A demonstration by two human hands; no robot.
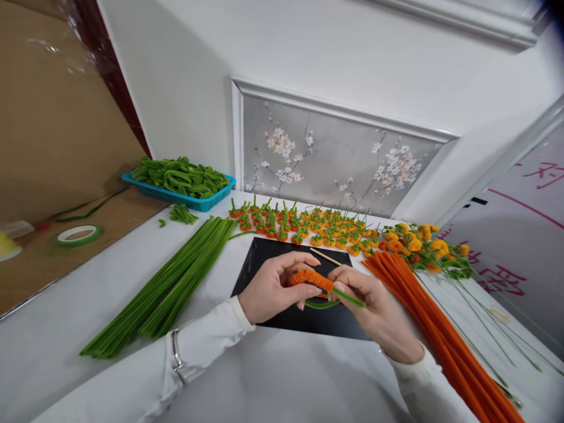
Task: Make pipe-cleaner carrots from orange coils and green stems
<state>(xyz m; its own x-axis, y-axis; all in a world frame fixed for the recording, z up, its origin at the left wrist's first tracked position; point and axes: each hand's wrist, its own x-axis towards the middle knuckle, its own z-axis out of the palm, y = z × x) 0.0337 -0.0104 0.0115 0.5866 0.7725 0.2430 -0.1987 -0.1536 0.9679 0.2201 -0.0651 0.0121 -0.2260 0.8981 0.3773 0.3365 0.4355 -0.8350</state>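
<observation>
Presently, the white table (282, 376) carries a long bundle of green pipe cleaners (165, 288) at 9 o'clock and a bundle of orange pipe cleaners (440, 335) at 4 o'clock. A black rectangular mat (268, 255) lies at centre. Above it, the left hand (273, 288) pinches a coiled orange pipe cleaner (311, 277) wound on a thin wooden stick (325, 257); the right hand (374, 299) grips its other end and a green stem (350, 298).
</observation>
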